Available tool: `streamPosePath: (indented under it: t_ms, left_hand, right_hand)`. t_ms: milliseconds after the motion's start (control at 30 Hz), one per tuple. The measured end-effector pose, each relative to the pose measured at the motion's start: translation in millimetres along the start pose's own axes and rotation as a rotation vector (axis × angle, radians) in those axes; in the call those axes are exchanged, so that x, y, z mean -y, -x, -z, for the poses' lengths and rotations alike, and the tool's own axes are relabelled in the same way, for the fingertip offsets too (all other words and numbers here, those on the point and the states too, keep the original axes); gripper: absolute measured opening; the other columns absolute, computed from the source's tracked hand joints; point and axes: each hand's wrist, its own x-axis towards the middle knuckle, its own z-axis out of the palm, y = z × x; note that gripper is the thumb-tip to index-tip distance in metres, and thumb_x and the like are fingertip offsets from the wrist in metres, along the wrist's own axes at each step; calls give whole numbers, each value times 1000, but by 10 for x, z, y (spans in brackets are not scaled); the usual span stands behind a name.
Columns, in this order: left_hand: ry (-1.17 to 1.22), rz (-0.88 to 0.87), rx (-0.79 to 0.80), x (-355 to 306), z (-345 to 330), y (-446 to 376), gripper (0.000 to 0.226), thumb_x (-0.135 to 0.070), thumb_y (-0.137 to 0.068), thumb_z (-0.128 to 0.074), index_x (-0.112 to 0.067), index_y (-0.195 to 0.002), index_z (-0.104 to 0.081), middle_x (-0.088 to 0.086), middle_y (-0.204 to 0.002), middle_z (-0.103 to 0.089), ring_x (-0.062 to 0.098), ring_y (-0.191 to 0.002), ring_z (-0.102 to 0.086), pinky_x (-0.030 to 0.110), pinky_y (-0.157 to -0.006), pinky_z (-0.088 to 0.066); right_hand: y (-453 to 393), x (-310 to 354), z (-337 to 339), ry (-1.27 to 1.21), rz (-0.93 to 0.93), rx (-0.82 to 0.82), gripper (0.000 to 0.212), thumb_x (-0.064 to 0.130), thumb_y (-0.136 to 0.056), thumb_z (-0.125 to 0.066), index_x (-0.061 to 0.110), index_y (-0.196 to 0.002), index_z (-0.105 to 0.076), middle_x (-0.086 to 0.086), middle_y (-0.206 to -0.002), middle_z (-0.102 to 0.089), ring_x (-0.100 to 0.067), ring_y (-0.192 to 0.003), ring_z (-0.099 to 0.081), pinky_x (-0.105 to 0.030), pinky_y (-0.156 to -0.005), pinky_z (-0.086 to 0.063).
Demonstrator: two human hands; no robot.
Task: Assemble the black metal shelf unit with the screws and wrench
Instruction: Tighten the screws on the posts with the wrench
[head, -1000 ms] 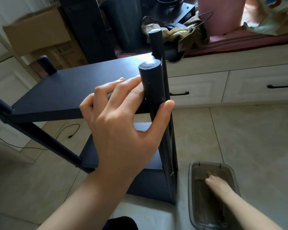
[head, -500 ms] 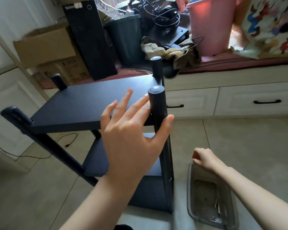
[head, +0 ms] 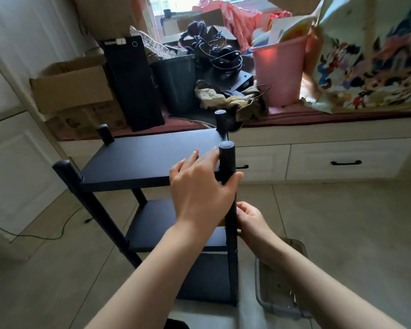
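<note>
The black metal shelf unit [head: 140,157] stands upright on the tiled floor, with a top shelf, a middle shelf [head: 157,222] and a lower panel. My left hand [head: 199,193] rests its fingers on the top shelf's near right corner and hooks its thumb round the near right post [head: 227,157]. Lower down, my right hand [head: 252,222] has its curled fingers against the right side of that post, between the top and middle shelves. Its fingertips are hidden behind the post, so I cannot see whether they hold anything. No wrench is in sight.
A clear plastic tray [head: 278,300] with small metal parts lies on the floor right of the unit, partly under my right forearm. Behind stand a drawer bench [head: 342,160], a pink bucket [head: 280,72], a black tower [head: 133,84] and cardboard boxes [head: 74,84]. A black cable [head: 33,236] crosses the floor at left.
My right hand rose out of the tray and moved left to the near right post. My left hand kept its place on the post and shelf corner. The view tilted up.
</note>
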Motion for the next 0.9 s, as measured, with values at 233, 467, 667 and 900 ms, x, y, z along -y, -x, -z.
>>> streamPosePath:
  t_ms: [233,467,667,900]
  left_hand:
    - [100,162,56,7,236,-219,31,-41,-82,-74,-27,-108,-64,-9,-104,-72,18,-106,-63,45,-119,-20]
    - [236,280,-117,575,759,-483,30,-38,-80,-82,-26,-103,-67,-20,-94,-63,6,-101,-61,26,-93,-41]
    - [288,392,-309,1165,1099,-450,36,-41,-81,-82,-21,-106,-67,-12,-101,-69,10,-102,-65,35,-96,-51]
    - [414,544,-475,1900,1342,-233,28,-42,-77,-84,-28,-92,-66,-22,-85,-66,-7,-80,-58,26,-88,-46]
  right_hand:
    - [-38,225,-322,-33,9,-78,26,24,-100,-53,0,-110,-52,-5,-63,-63,-15,-56,-56,-33,-62,-44]
    - [-293,644,-940,148,99,-37,17,20,-101,-46,5,-106,-53,-7,-67,-67,-9,-51,-61,-20,-46,-44]
    - [-513,798,-1556,277,178,69,16,17,-104,-40,5,-106,-49,-9,-68,-67,-13,-52,-64,-26,-54,-53]
    - [-639,727,-2212,467,240,146,10,22,-103,-42,15,-96,-46,-10,-71,-69,-12,-51,-64,-26,-57,-50]
